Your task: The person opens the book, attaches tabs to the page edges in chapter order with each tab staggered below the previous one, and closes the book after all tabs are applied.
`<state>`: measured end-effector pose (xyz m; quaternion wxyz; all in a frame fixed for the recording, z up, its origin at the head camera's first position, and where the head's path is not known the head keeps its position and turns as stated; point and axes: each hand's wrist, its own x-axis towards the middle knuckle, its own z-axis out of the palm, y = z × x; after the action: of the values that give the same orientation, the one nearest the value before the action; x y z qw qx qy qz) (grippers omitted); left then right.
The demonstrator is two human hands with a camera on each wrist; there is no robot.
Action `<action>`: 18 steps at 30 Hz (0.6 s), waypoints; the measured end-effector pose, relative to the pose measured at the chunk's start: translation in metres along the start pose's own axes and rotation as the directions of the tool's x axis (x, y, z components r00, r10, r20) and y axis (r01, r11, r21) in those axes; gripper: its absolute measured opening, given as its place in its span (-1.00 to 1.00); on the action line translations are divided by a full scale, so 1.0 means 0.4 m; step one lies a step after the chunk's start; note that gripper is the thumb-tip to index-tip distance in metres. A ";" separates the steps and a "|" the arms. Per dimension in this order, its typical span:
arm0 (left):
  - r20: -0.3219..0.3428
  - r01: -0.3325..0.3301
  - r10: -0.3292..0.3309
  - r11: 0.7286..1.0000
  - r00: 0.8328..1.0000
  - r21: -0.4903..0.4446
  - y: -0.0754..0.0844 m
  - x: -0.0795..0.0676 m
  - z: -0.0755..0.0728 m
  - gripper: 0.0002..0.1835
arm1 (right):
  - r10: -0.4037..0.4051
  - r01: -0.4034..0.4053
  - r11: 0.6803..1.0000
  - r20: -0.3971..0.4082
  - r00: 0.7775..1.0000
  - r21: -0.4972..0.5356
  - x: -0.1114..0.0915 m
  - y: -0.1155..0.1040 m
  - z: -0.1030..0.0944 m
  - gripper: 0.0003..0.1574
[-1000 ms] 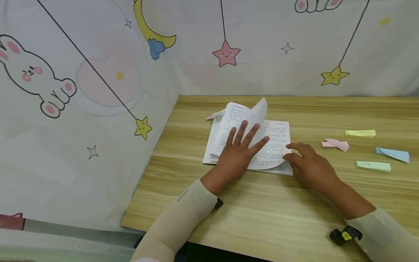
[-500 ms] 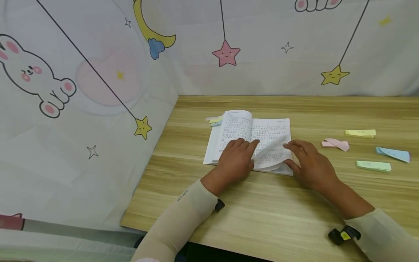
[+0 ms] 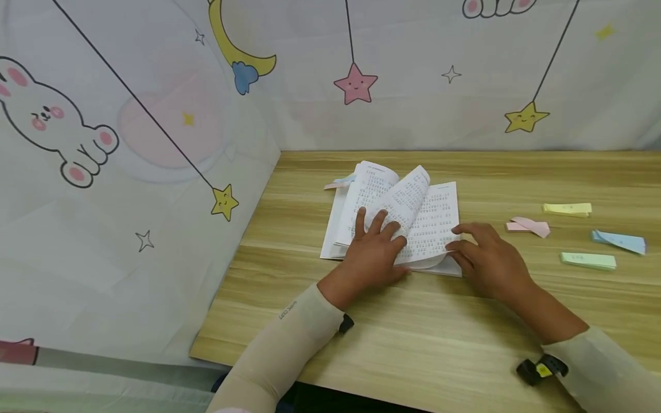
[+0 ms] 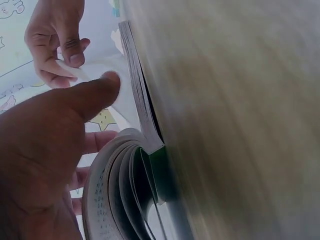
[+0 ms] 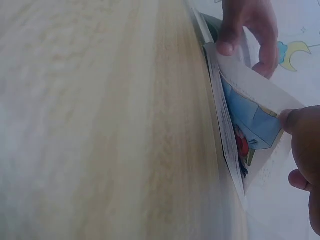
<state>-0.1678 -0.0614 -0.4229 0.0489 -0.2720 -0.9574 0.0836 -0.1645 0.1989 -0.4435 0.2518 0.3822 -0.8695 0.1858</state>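
Observation:
An open book (image 3: 436, 215) with printed pages lies on the wooden table. My left hand (image 3: 369, 255) rests over its left pages, fingers spread, beside a page (image 3: 408, 192) that stands curled up near the middle. At the book's right edge my right hand (image 3: 493, 264) pinches a page between thumb and fingers. That page is lifted in the right wrist view, uncovering a blue and red picture (image 5: 252, 120) beneath. In the left wrist view, my left thumb (image 4: 102, 92) points towards the lifted page, and curved pages (image 4: 107, 195) bulge under the hand.
Coloured paper tabs (image 3: 341, 182) stick out at the book's left side. Right of the book lie folded paper strips: yellow (image 3: 567, 210), pink (image 3: 528, 227), blue (image 3: 618, 241) and green (image 3: 587, 261). A patterned cloth backdrop (image 3: 403, 126) borders the table behind and left.
Half a second ago the left fingers were bunched lower on the book; now they are spread and another page stands curled beside them. The right hand stays at the right page edge.

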 end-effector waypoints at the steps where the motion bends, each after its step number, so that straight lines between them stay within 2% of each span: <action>1: -0.012 0.013 -0.013 1.000 1.000 -0.007 -0.001 0.000 0.001 -0.46 | 0.010 -0.010 1.000 -0.008 1.000 0.004 0.002 -0.001 0.001 -0.77; 4: -0.095 0.053 -0.053 0.999 0.994 -0.007 -0.006 0.000 0.005 -0.43 | 0.052 -0.052 0.999 -0.023 0.998 -0.003 0.007 -0.005 0.003 -0.59; 7: -0.204 0.117 -0.111 0.993 0.973 0.014 -0.009 0.000 0.008 -0.28 | 0.085 -0.085 0.996 -0.013 0.996 -0.017 0.008 -0.005 0.002 -0.34; 9: -0.258 0.138 -0.126 0.990 0.958 0.028 -0.010 0.000 0.009 -0.12 | 0.083 -0.083 0.996 0.006 0.997 -0.024 0.006 -0.003 0.001 -0.32; 11: -0.269 0.114 -0.095 0.992 0.959 0.057 -0.010 -0.001 0.007 -0.05 | 0.062 -0.061 0.998 0.027 0.998 -0.019 0.003 0.001 0.002 -0.42; 13: -0.229 0.047 -0.026 0.995 0.973 0.088 -0.008 -0.002 0.001 -0.12 | 0.030 -0.030 1.000 0.051 0.998 -0.007 -0.001 0.006 0.005 -0.56; 16: -0.111 -0.076 0.086 0.993 0.990 0.093 -0.002 -0.001 -0.007 -0.43 | -0.002 0.001 1.000 0.054 0.999 0.007 -0.004 0.009 0.008 -0.70; 18: -0.034 -0.109 0.112 0.992 0.993 0.060 0.002 0.000 -0.009 -0.62 | -0.014 0.013 1.000 0.037 0.999 0.011 -0.003 0.007 0.008 -0.77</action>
<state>-0.1669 -0.0602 -0.4195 0.0700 -0.3246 -0.9370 0.1088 -0.1669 0.1995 -0.4472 0.2348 0.3929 -0.8703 0.1818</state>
